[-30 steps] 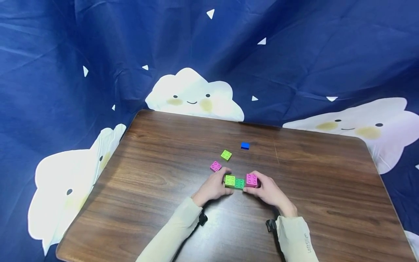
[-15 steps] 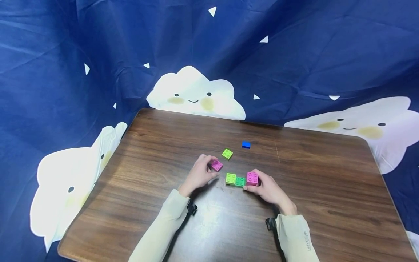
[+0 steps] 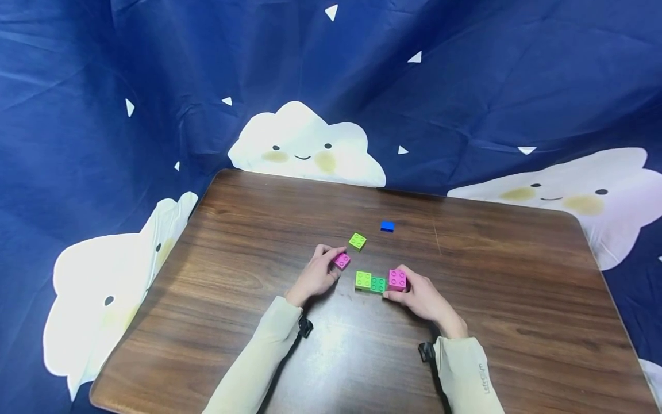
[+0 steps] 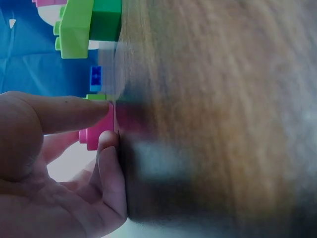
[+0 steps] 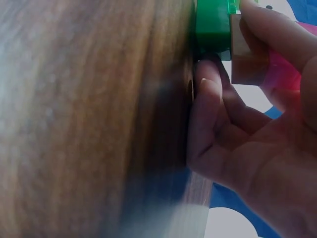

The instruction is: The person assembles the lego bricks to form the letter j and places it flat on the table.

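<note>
My left hand (image 3: 312, 280) pinches a small pink toy brick (image 3: 342, 261) lying on the table. In the left wrist view, the thumb and fingers close around this pink brick (image 4: 100, 130) near the tabletop. On the right, my right hand (image 3: 426, 296) holds a second pink brick (image 3: 397, 279) beside the joined bricks. A brown brick (image 5: 249, 59) sits directly under it, visible in the right wrist view, its lower end against the green brick (image 5: 213, 27). Left of that green brick stands a taller lime brick (image 3: 364, 280).
A loose lime brick (image 3: 357, 241) lies just beyond my left hand. Farther back is a blue brick (image 3: 387, 226). The brown wooden table (image 3: 517, 299) ends against a dark blue curtain (image 3: 439, 103) with white clouds.
My left hand has let go of the lime and green bricks, moved left, and taken hold of the loose pink brick. The right hand stays in place on its pink brick.
</note>
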A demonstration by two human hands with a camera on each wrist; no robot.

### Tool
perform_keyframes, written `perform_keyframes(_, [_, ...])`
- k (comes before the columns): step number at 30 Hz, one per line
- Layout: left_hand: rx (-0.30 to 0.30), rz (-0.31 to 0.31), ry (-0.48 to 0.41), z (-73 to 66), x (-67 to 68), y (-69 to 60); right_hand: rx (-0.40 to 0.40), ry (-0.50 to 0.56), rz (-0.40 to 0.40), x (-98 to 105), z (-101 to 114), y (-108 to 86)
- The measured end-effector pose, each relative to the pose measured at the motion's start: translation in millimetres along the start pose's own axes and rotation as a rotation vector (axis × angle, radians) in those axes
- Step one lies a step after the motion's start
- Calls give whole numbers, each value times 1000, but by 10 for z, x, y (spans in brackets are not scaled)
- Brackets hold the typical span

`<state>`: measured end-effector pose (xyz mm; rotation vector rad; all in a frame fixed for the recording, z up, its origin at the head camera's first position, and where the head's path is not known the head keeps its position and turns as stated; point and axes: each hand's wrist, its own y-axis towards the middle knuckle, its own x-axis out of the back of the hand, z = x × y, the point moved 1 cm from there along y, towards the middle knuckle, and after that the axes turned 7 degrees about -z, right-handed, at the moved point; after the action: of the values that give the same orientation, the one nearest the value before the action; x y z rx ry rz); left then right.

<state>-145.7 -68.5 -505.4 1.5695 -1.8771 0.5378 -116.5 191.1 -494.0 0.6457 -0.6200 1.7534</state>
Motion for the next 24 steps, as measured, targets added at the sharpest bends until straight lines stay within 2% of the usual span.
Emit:
perform_keyframes(11, [29,-5,47,20,-16,15,-5,2,-5,-13,2,-2])
perform_keyframes(19, [24,-35,33,31,-3,6,-29,0,2,-20,11,-6])
perform_keyframes(24, [-4,-69,33,46,-2,-6,-39,0,18,-16,18,-18])
